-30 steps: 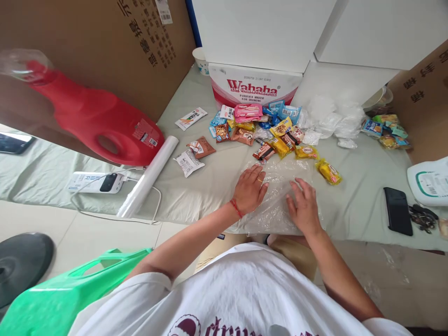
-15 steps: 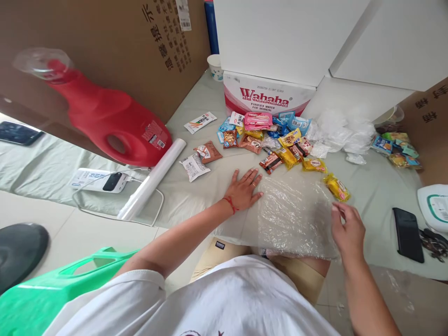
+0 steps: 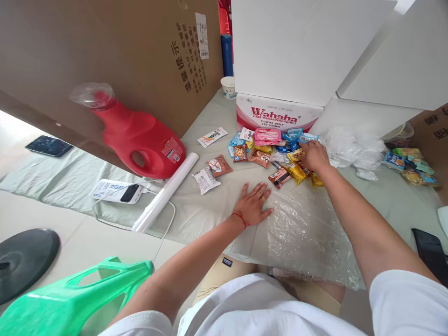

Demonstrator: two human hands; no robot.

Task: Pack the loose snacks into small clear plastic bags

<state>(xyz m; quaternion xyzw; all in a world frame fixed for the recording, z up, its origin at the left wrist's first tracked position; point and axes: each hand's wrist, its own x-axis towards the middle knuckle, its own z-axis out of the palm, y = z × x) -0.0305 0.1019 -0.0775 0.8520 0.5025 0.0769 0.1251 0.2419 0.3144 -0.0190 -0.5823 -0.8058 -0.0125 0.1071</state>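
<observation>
My left hand [image 3: 252, 204] lies flat with its fingers spread, beside the left edge of a sheet of clear plastic film [image 3: 304, 228]. This wrinkled film is spread on the cloth and hangs over the front edge. My right hand [image 3: 315, 156] reaches over the right side of a heap of small wrapped snacks, its bent fingers apart at a yellow snack packet [image 3: 297, 155]. Beside it lie another yellow packet [image 3: 296, 172], a brown packet [image 3: 280, 177] and a pink packet [image 3: 267, 136]. The right fingertips are partly hidden among the wrappers.
A roll of clear film [image 3: 166, 193], a red jug [image 3: 143, 140] and a power bank [image 3: 117, 191] are left. A brown packet [image 3: 219, 165] and a white packet [image 3: 206, 180] lie apart. Crumpled plastic bags [image 3: 353, 144] sit right. A Wahaha box [image 3: 280, 114] stands behind.
My right hand has left the right edge of the film and moved forward and left to the snack heap. My left hand stays flat. The view has shifted a little.
</observation>
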